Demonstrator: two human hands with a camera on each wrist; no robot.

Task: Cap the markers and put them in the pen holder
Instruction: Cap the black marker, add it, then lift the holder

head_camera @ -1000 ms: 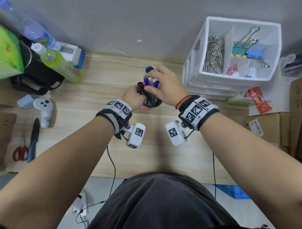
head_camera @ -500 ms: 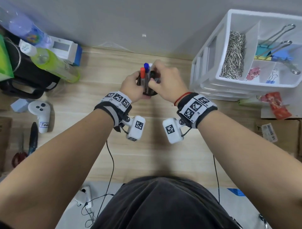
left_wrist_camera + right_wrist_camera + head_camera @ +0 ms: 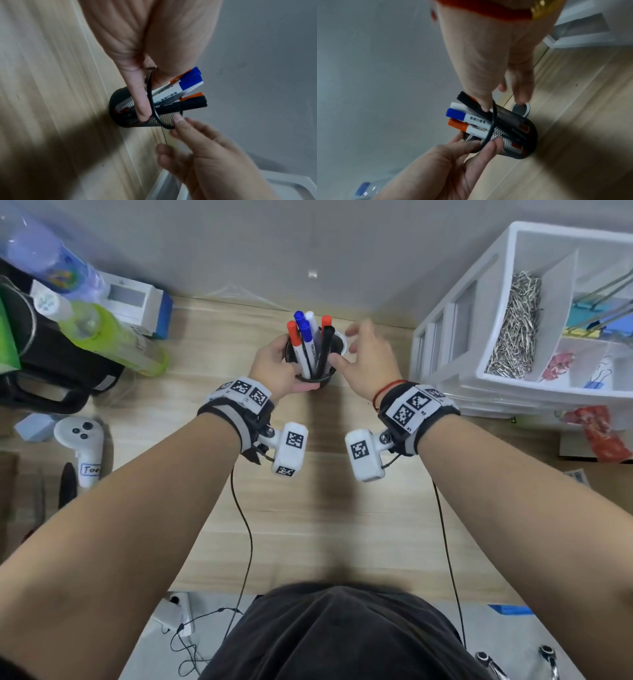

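Note:
A black mesh pen holder (image 3: 317, 379) stands on the wooden desk near the wall. Several capped markers (image 3: 305, 333) with red, blue, white and black caps lean inside it. My left hand (image 3: 274, 364) grips the holder from the left; in the left wrist view a finger (image 3: 140, 101) presses its mesh wall (image 3: 123, 106). My right hand (image 3: 363, 354) is just right of the holder with fingers spread and holds nothing. In the right wrist view its thumb (image 3: 483, 104) touches the black marker (image 3: 471, 101) at the holder's (image 3: 518, 129) rim.
A white drawer organizer (image 3: 548, 386) with paper clips and binder clips stands close on the right. A round desk grommet (image 3: 521, 108) lies behind the holder. At left are a green bottle (image 3: 113, 340), a black bag (image 3: 44, 364) and a white controller (image 3: 82, 443).
My right hand has let go of the markers, opened and drawn off to the right. The markers now stand uncovered in the holder, which my left hand still grips.

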